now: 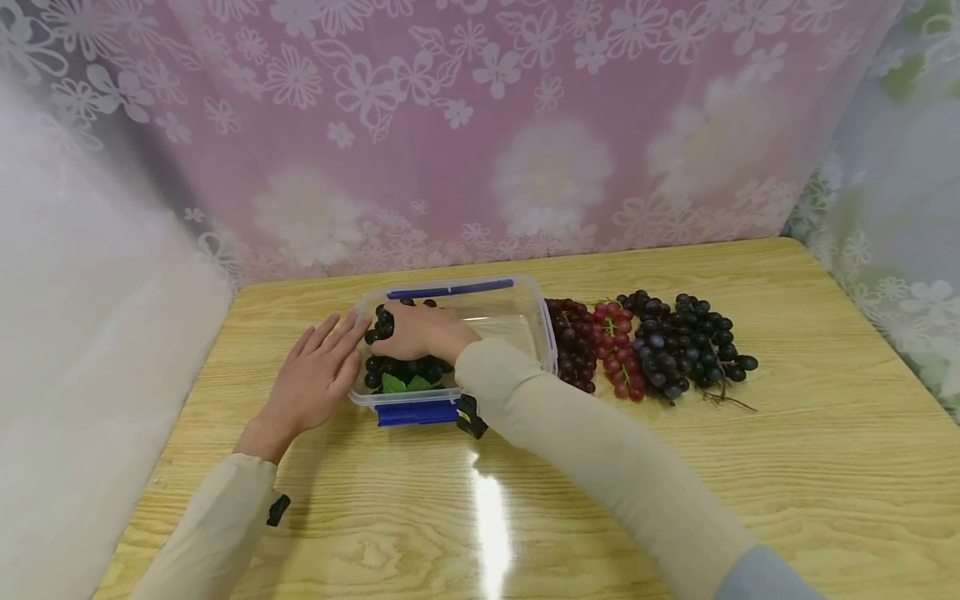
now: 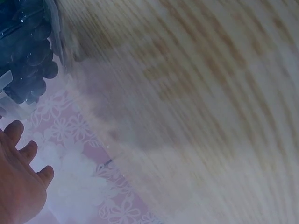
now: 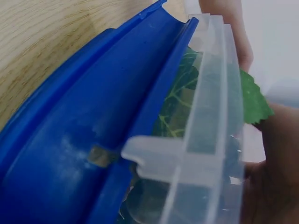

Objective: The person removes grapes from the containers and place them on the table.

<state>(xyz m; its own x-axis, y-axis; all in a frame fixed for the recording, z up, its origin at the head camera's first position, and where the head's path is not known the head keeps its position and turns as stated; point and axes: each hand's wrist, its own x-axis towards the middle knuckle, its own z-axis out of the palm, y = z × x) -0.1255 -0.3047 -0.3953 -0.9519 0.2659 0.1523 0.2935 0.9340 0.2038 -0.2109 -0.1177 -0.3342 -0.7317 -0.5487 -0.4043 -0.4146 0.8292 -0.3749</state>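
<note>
R hand fingers curled on dark grapes in container; L hand flat beside.

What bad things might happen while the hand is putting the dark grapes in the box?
The right hand holds the dark grape bunch at the left end of the clear box, so grapes might snag on the rim and pop off. The left hand only rests flat against the box's side, so the box might slide on the shiny table. The other bunches lie close against the box and could get bumped.
</note>
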